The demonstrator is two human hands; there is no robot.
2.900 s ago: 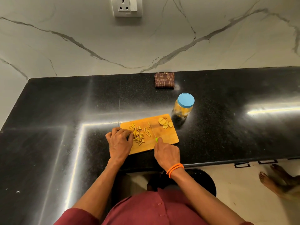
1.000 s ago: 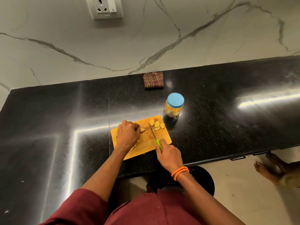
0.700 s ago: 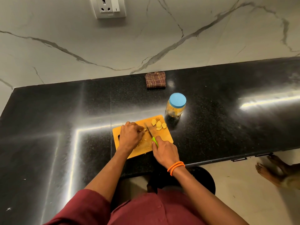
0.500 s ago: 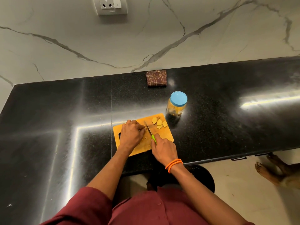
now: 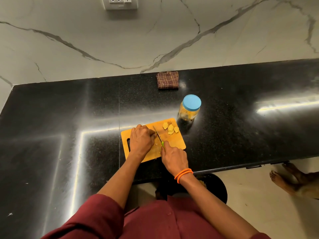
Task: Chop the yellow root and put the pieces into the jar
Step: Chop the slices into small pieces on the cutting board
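Observation:
A wooden cutting board (image 5: 177, 144) lies on the black counter. Several yellow root slices (image 5: 170, 128) sit at its far right corner. My right hand (image 5: 174, 156) grips a green-handled knife (image 5: 158, 136), blade pointing away across the board. My left hand (image 5: 141, 140) lies curled over the chopped pieces on the left half of the board, fingertips against the blade; those pieces are hidden under it. The jar (image 5: 189, 108), with a blue lid on and yellow pieces inside, stands just beyond the board's right corner.
A folded brown checked cloth (image 5: 167, 80) lies by the marble wall. A wall socket (image 5: 120, 2) is above. The counter's front edge (image 5: 241, 167) runs right of my arm. Another person's bare feet (image 5: 286, 178) stand on the floor at right. A black round bin (image 5: 214, 185) sits below.
My left hand has gathered over the chopped pieces, covering them. The knife swung in against my left fingertips. The camera view shifted slightly.

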